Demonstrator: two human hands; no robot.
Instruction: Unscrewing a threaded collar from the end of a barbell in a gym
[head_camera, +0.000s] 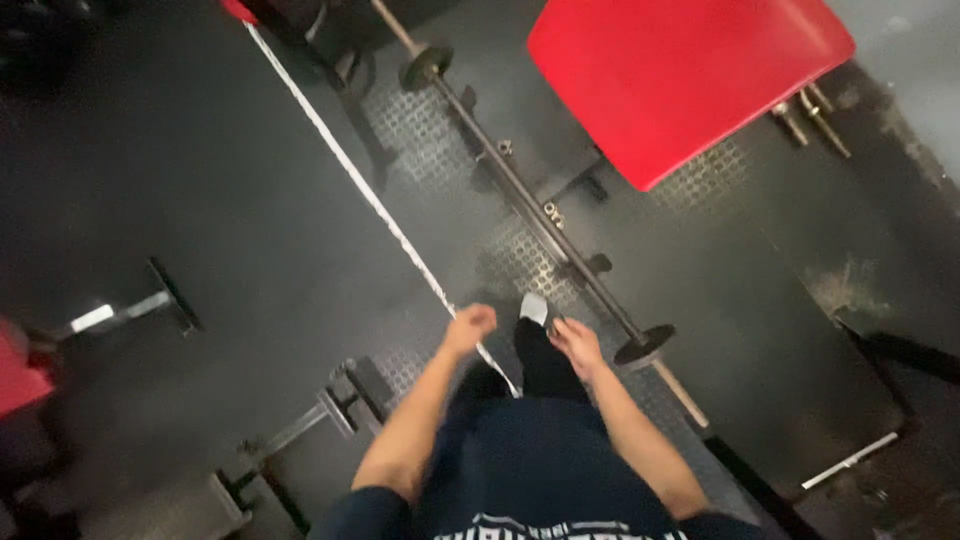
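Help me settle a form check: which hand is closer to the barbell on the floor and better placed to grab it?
Right, probably. The right hand hangs nearest the barbell, close to its end collar, while the left hand sits farther away, above the white floor line. Neither hand touches the bar.

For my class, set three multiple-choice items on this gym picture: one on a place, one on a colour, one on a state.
1. Where does the barbell lie?
A. on the floor
B. across the bench pad
C. in both hands

2. What colour is the bench pad?
A. blue
B. red
C. yellow

3. How are the left hand and right hand?
A. gripping the barbell
B. resting on the pad
C. empty, held above the floor

Answers:
1 A, the bar runs along the studded floor mat.
2 B, the pad is bright red.
3 C, neither hand holds anything.
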